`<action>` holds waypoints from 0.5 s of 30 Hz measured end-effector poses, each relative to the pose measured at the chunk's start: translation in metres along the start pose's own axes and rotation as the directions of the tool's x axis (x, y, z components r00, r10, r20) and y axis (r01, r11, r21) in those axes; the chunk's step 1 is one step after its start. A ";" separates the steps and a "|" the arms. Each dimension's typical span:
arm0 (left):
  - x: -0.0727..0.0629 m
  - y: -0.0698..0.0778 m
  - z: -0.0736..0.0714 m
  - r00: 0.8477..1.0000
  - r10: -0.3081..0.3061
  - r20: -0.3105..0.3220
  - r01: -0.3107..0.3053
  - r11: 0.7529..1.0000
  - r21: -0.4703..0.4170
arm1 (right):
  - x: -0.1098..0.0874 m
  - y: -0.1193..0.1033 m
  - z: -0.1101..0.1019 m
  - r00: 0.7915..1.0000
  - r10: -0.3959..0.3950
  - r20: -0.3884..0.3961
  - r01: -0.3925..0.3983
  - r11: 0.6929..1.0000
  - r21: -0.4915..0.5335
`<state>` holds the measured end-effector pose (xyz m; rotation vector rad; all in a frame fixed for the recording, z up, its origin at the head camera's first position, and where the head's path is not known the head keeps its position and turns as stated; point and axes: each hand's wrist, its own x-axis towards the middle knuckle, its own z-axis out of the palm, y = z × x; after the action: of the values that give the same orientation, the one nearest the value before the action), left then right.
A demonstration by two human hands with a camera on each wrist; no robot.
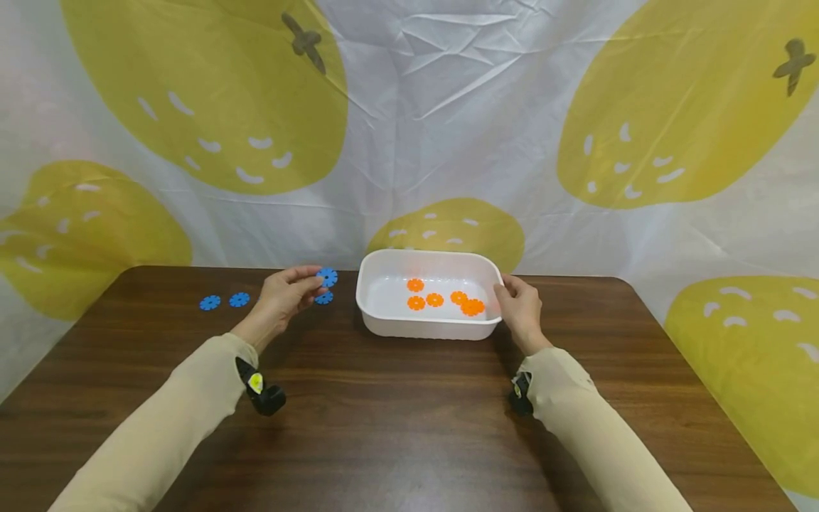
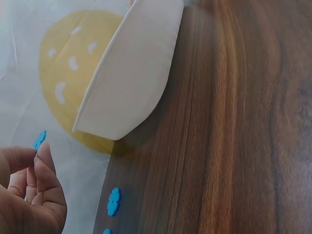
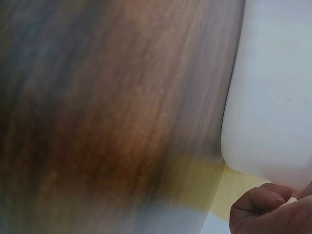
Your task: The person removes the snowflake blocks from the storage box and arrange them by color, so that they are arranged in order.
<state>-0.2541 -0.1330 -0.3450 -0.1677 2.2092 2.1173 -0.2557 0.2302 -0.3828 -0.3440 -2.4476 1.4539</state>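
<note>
Where the brown table (image 1: 397,427) runs off to the left, two blue discs (image 1: 239,299) with notched edges lie flat, side by side and slightly apart. Next along, the left hand (image 1: 281,295), in a pale sleeve: thumb and fingertips nipped together on one raised blue disc (image 1: 328,276), no slack in the pinch; the left wrist view shows this disc nearly edge-on. It is clear of the tabletop and short of the basin's left end. Just below it in the head view, another blue disc (image 1: 324,297) on the table. Then a white basin (image 1: 429,329), standing upright near the far edge. On its floor, orange discs (image 1: 434,299), at least five, mostly toward the right; the rightmost two touch or overlap, cannot tell which. Right hand (image 1: 521,306) at the basin's right end, thumb and bent fingers closed on the rim. Behind everything, a pale cloth (image 1: 448,142) printed with yellow fruit shapes.
</note>
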 end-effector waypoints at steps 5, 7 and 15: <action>0.000 -0.002 -0.008 1.000 -0.011 -0.010 0.011 0.999 0.036 | 0.000 0.000 0.000 1.000 0.004 0.007 -0.004 1.000 0.009; -0.001 -0.003 -0.014 1.000 -0.017 -0.014 0.018 0.998 0.057 | -0.001 0.000 0.000 1.000 0.006 0.012 -0.006 1.000 0.010; -0.004 -0.005 -0.041 0.999 -0.020 -0.030 0.021 0.999 0.036 | 0.000 0.000 0.000 1.000 0.000 -0.001 0.000 1.000 0.005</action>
<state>-0.2484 -0.1739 -0.3477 -0.2197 2.2504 2.0762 -0.2558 0.2302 -0.3829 -0.3437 -2.4432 1.4589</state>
